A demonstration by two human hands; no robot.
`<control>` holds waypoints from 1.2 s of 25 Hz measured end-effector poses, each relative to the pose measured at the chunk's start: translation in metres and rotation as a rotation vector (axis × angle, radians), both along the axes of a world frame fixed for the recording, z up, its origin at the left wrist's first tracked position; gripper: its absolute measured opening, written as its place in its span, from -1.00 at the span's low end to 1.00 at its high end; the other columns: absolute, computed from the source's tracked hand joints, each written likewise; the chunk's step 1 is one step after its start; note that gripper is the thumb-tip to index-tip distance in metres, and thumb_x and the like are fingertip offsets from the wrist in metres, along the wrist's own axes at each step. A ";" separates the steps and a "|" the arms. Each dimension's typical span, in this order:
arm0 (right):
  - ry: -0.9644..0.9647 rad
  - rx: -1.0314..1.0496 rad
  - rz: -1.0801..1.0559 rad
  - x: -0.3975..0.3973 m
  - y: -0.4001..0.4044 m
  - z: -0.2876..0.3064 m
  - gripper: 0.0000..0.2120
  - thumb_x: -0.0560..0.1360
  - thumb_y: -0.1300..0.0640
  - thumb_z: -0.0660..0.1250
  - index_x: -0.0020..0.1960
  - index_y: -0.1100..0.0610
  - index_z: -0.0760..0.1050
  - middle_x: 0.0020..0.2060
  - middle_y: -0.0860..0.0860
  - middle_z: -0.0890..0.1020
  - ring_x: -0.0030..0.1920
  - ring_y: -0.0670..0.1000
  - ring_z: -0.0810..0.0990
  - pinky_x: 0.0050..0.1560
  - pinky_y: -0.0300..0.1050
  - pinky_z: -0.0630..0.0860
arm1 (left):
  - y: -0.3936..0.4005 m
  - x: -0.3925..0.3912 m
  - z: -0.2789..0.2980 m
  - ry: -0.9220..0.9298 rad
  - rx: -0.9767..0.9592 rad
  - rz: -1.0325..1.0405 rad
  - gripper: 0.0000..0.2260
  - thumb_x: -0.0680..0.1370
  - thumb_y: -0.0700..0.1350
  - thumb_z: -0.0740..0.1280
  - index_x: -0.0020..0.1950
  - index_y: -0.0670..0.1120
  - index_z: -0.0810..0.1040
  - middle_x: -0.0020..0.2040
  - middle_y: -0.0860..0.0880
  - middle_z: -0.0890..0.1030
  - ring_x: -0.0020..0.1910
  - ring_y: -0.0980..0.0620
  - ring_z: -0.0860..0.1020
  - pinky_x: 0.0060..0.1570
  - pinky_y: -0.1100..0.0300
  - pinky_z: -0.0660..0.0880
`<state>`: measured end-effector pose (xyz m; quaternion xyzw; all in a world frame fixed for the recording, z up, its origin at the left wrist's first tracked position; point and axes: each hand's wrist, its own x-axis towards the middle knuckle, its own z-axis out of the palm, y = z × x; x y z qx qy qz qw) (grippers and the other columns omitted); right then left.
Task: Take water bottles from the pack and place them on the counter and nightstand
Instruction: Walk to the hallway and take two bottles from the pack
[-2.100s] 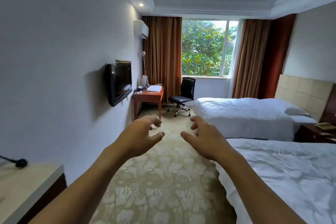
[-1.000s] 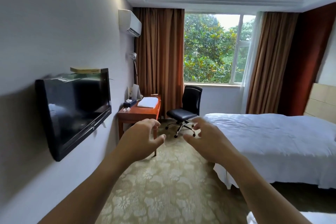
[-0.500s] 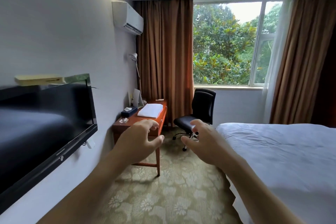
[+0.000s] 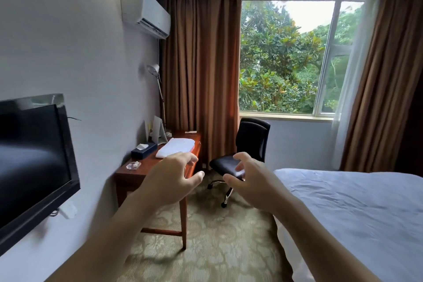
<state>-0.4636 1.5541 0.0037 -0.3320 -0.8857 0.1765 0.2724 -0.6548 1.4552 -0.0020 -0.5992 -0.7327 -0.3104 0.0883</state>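
No water bottles or pack appear in the head view. My left hand [image 4: 170, 181] is held out in front of me, fingers curved and apart, holding nothing. My right hand [image 4: 254, 181] is beside it, also with spread, curved fingers and nothing in it. Both hover in the air in front of a red-brown wooden desk [image 4: 146, 167] against the left wall. On the desk lie a folded white towel [image 4: 175, 147], a dark tissue box [image 4: 143, 150] and a small glass ashtray [image 4: 133, 165].
A black office chair [image 4: 242, 155] stands beyond the desk by the window. A white bed [image 4: 357, 208] fills the right side. A wall-mounted TV [image 4: 34, 155] juts out at left. Patterned carpet [image 4: 206, 247] runs between desk and bed. A floor lamp [image 4: 158, 89] stands by the brown curtain.
I have moved forward down the room: the desk, chair and window are nearer and the TV has slid to the left edge. Both hands keep the same spread pose.
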 end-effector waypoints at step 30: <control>0.032 -0.119 1.828 -0.403 -0.159 -0.025 -0.61 0.49 -0.18 0.29 0.22 0.01 0.45 -0.17 -0.11 0.56 -0.18 -0.05 0.57 -0.12 -0.06 0.56 | -0.216 -0.051 -0.019 -0.132 -0.081 1.912 -0.83 0.48 0.14 0.36 -0.04 0.13 0.43 -0.09 0.22 0.53 -0.08 0.14 0.53 -0.16 0.21 0.43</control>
